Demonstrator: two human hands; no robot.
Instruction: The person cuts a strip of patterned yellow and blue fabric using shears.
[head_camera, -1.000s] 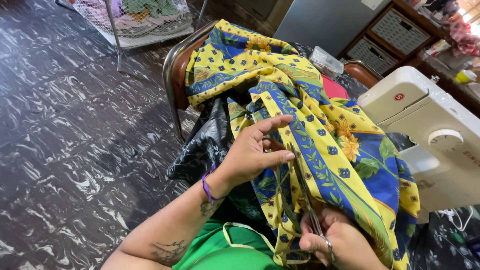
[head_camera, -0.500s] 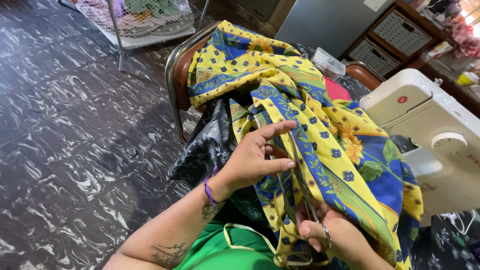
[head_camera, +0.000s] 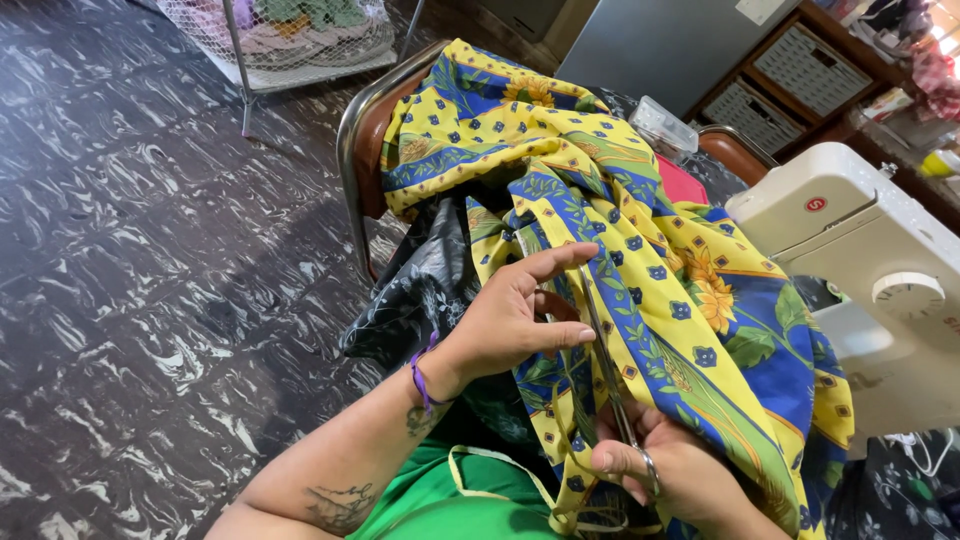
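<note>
Right hand clamped on scissors, blades along the yellow-blue cloth. Left hand, fingers apart, steadies cloth just above the blades.

Floor: dark marbled, glossy. Chair, brown seat-back with metal frame, stands on it. Beyond the chair: wire rack, grey cabinet, wooden shelf with woven baskets. Daylight at far right of shelf.

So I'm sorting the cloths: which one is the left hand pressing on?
The yellow-and-blue sunflower cloth: the left hand lies on its blue-bordered fold. The dark grey patterned cloth hangs untouched beside it.
</note>
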